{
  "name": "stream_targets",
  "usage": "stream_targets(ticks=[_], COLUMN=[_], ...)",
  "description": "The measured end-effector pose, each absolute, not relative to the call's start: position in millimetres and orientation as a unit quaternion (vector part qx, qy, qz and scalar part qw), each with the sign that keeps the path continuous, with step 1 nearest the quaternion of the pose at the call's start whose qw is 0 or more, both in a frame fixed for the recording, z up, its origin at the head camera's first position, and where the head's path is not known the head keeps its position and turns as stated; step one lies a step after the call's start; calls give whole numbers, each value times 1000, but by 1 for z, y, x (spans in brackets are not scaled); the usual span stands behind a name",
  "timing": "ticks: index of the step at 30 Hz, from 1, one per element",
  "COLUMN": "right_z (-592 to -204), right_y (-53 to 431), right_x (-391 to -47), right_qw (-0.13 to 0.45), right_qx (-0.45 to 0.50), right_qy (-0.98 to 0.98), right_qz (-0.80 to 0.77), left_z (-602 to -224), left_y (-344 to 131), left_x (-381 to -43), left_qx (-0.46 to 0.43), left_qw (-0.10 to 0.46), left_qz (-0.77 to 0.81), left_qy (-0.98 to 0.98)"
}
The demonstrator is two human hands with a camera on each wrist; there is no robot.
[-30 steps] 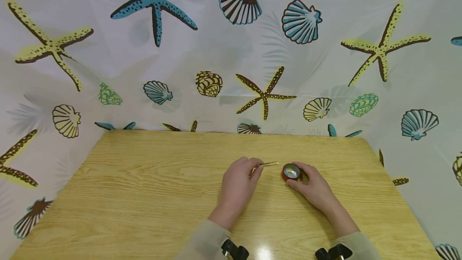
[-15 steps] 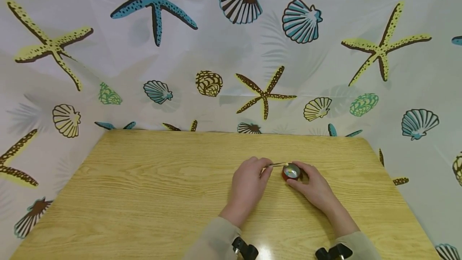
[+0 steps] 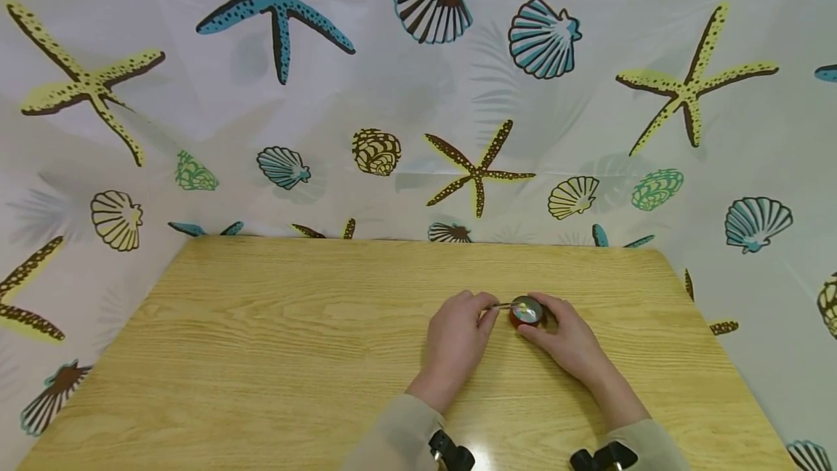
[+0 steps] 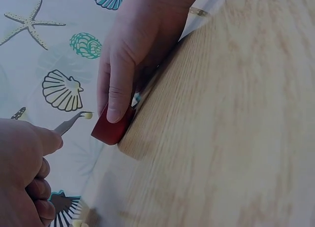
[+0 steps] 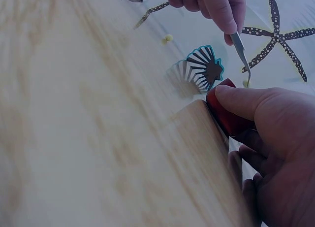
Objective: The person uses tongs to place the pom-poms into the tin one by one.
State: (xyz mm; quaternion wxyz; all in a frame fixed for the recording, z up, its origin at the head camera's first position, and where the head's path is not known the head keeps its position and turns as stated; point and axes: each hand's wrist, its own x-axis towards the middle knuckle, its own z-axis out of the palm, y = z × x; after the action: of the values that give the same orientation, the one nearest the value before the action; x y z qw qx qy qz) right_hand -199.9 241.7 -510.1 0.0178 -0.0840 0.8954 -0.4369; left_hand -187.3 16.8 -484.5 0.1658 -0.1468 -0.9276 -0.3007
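My left hand (image 3: 458, 344) pinches slim metal tweezers (image 4: 68, 124) between thumb and forefinger. Their bent tip grips a small pale yellow ball (image 4: 88, 115), which overlaps the top of a small round red tin (image 3: 526, 319) in the head view. Seen from the left wrist, the ball is level with the tin's upper edge and slightly to its side. My right hand (image 3: 569, 340) holds the tin on the table, thumb (image 5: 236, 99) on the near side and fingers around the far side. Bright coloured bits show within the tin's dark rim.
The wood-grain table (image 3: 275, 355) stretches out around both hands. Another small yellow ball (image 5: 169, 37) lies on it near the left hand, seen from the right wrist. A shell-and-starfish cloth (image 3: 392, 93) hangs behind and along both sides.
My left hand has moved right with the tweezers and ball, from left of the tin to over its top, lowering slightly. The right hand and tin have stayed in place.
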Motion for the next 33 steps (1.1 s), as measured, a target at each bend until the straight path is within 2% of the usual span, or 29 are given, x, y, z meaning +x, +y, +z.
stream_targets(ticks=[33], right_z=[-511], right_y=[242], right_x=[-200], right_qw=[19], right_qx=[-83], right_qy=[891], right_qz=[-446], left_z=[-498], left_y=[11], left_x=[-186], left_qx=[-128], left_qw=[153], left_qz=[-300], left_qy=[-933])
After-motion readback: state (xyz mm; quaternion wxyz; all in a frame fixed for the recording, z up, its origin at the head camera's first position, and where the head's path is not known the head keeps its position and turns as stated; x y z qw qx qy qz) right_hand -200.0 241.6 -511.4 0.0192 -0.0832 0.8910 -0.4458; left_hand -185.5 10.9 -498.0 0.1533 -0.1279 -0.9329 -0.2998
